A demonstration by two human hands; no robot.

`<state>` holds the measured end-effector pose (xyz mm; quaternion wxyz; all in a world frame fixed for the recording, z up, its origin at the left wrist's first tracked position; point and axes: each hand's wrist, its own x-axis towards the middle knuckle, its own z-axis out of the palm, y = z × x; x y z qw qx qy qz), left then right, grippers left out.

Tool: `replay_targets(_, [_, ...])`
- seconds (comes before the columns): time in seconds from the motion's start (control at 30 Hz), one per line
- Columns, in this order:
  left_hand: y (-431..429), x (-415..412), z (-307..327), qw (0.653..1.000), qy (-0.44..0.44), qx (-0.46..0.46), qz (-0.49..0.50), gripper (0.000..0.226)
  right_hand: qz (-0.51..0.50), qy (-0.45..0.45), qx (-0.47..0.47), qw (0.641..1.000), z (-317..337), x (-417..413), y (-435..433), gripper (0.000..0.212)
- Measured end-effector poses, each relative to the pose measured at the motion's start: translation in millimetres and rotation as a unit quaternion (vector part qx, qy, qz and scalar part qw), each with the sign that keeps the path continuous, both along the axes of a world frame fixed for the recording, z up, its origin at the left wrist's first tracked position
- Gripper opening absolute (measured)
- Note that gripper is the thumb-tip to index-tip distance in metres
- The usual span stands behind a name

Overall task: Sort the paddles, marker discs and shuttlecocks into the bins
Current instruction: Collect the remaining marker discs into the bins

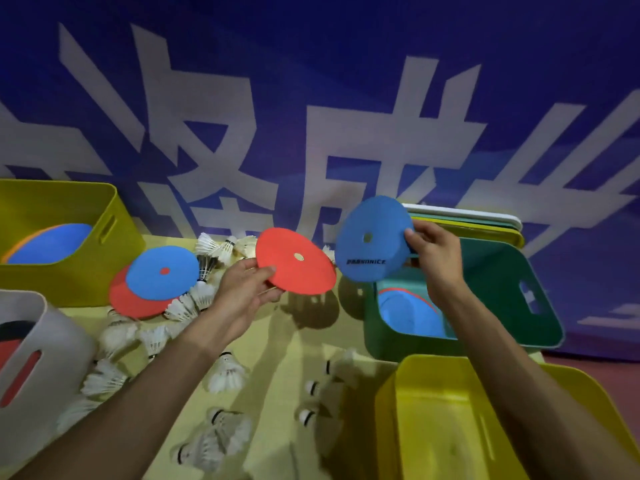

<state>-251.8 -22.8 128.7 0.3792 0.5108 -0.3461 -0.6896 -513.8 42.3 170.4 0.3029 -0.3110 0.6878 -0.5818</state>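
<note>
Red marker disc (298, 260), flat, round, small centre hole, pinched by left hand (242, 289)

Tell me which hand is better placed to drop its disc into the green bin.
Right. The right hand grips the blue disc at the edge of the green bin; the left hand holds the red disc farther left, away from that bin.
</note>
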Motion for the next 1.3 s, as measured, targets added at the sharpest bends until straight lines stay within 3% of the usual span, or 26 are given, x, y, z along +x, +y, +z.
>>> replay_targets(0.1, [14.2,-21.4,6.5,0.996,0.084,0.025,-0.007,0.025,-0.047,-0.039,-0.014,0.998,0.1,-32.1,17.6,0.014])
replay_targets(0.27, [29.0,-48.4,12.3,0.992,0.122,0.029,-0.018,0.032,-0.076,-0.022,0.029,0.996,-12.4,-76.2,36.5,0.018])
replay_targets(0.47, [35.7,-66.9,16.2,0.994,0.103,0.022,-0.038,0.042,-0.04,0.041,0.138,0.989,-43.3,-100.5,46.7,0.019])
replay_targets(0.63, [38.2,-72.4,16.8,0.995,0.085,0.006,-0.042,0.045,-0.024,0.036,0.163,0.986,-62.9,-99.6,42.8,0.022])
replay_targets(0.8, [40.4,-79.4,20.5,0.995,0.083,-0.006,-0.048,0.043,0.014,0.175,0.313,0.934,-78.2,-113.9,52.5,0.021])
replay_targets(0.93, [43.8,-91.9,21.6,0.994,0.078,-0.021,-0.072,0.044,0.043,0.196,0.303,0.932,-73.9,-114.8,58.2,0.022])
replay_targets(1.0, [46.2,-99.0,23.2,0.993,0.072,-0.027,-0.087,0.045,0.064,0.16,0.268,0.948,-68.5,-110.1,55.9,0.021])
replay_targets(1.1, [49.0,-108.9,25.8,0.992,0.062,-0.034,-0.108,0.045,0.105,0.019,0.199,0.974,-50.7,-92.0,53.5,0.026])
replay_targets(1.23, [54.5,-117.6,28.1,0.988,0.054,-0.038,-0.137,0.042,0.148,-0.121,0.122,0.974,-29.5,-69.4,55.0,0.041])
replay_targets(1.3, [57.0,-120.1,29.5,0.987,0.05,-0.043,-0.147,0.04,0.142,-0.145,0.095,0.975,-23.4,-63.8,56.7,0.035])
